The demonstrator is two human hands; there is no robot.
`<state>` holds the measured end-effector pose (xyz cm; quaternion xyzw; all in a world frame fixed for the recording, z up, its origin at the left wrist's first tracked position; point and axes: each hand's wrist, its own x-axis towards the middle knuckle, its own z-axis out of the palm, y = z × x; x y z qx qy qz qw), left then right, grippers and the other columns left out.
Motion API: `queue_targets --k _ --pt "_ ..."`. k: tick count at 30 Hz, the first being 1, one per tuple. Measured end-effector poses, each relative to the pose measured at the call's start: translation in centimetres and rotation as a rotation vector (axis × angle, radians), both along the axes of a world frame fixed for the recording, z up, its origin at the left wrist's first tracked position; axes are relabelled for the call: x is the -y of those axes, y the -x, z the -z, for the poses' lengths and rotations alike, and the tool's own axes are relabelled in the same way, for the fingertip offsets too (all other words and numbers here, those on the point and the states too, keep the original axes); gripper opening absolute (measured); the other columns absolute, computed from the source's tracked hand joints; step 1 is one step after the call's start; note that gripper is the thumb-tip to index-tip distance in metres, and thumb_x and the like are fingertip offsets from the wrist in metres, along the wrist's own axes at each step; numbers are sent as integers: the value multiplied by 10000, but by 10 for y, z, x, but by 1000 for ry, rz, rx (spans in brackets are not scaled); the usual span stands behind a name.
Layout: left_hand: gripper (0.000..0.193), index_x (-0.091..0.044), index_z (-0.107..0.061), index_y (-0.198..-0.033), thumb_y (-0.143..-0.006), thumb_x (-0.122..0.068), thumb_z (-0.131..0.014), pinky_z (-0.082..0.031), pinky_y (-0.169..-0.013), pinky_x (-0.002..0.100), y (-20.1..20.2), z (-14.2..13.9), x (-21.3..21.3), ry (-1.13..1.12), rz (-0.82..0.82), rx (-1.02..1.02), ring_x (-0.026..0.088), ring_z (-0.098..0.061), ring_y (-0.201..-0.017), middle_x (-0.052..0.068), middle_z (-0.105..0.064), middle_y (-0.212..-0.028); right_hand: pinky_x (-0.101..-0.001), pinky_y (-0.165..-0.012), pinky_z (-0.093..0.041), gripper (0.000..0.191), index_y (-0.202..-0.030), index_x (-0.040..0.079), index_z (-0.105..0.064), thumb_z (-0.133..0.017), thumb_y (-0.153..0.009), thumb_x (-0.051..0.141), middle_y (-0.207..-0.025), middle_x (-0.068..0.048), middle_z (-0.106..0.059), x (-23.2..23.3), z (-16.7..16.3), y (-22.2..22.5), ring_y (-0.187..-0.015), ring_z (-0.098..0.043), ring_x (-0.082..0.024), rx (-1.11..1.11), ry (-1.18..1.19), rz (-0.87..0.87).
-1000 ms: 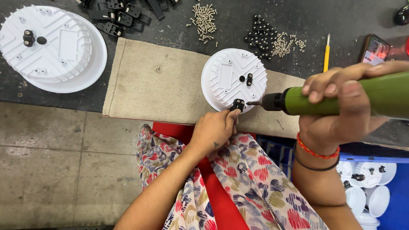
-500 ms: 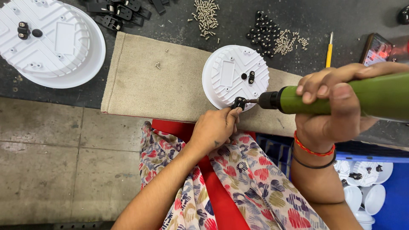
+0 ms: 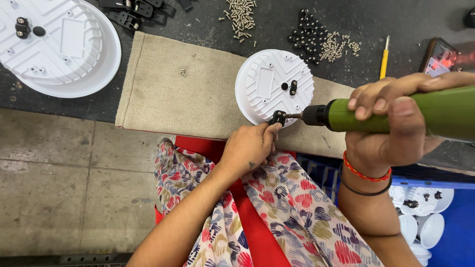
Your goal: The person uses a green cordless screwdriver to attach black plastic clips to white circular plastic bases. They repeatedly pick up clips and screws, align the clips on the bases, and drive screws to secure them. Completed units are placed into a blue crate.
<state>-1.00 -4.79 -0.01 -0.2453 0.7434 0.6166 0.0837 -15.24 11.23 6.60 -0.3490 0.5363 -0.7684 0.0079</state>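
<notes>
A small round white plastic housing lies on a beige cloth mat. At its near rim sits a small black clip, pinched by the fingertips of my left hand. My right hand grips a green electric screwdriver, held level, with its bit tip pressed against that clip. Another black clip is fixed near the housing's middle.
A large white round housing lies at the far left. Black clips, piles of screws and black parts, a yellow screwdriver and a phone lie beyond the mat. A blue bin of white housings stands at lower right.
The view has shifted slightly; the screwdriver bit stays on the black clip at the housing's rim and my left hand keeps holding it.
</notes>
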Motion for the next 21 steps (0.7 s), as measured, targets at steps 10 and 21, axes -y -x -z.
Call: queue_targets --k 10,21 --pt "471 -99 -712 -830 -1034 -432 -450 -596 -564 329 -1 1 -2 18 -3 -11 164 -713 -485 17 -714 -610 -403 -573 -522 335 -1373 24 -363 -540 -1091 59 -804 -141 -494 4 -1 1 -591 -543 -244 -1 -13 -32" --pt "470 -98 -721 -819 -1037 -420 -457 -592 -604 358 0 6 -3 55 23 -10 199 -718 -504 40 -709 -596 -362 -557 -526 314 -1224 62 -361 -527 -970 -20 -673 -97 -524 31 -22 -15 -474 -517 -184 -31 -63 -25"
